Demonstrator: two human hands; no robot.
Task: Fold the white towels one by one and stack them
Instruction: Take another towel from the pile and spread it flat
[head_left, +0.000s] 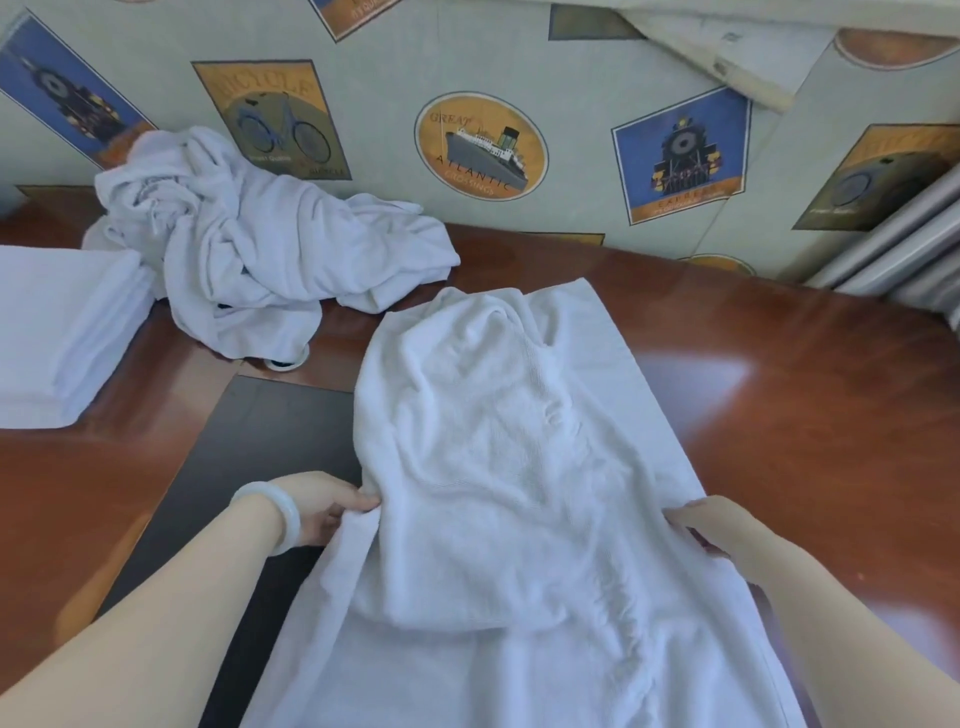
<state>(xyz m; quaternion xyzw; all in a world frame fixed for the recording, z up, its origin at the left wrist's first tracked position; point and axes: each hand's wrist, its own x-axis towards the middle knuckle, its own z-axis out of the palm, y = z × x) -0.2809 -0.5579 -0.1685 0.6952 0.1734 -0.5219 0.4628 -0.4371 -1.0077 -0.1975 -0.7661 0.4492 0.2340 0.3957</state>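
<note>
A soft, looped white terry towel (498, 467) was laid lengthwise on the glossy reddish-brown wooden worktop (779, 415), with a rumpled upper layer draped over a flatter lower one. Its left edge was pinched between thumb and fingers (363, 501) of the left hand (322, 506). Its right edge was gripped by the right hand (711, 525), whose fingers were largely hidden by the cloth.

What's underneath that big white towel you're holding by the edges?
The towel lies on the reddish wooden table and covers the right part of a dark panel. Whatever else may sit beneath is hidden by the cloth.
</note>
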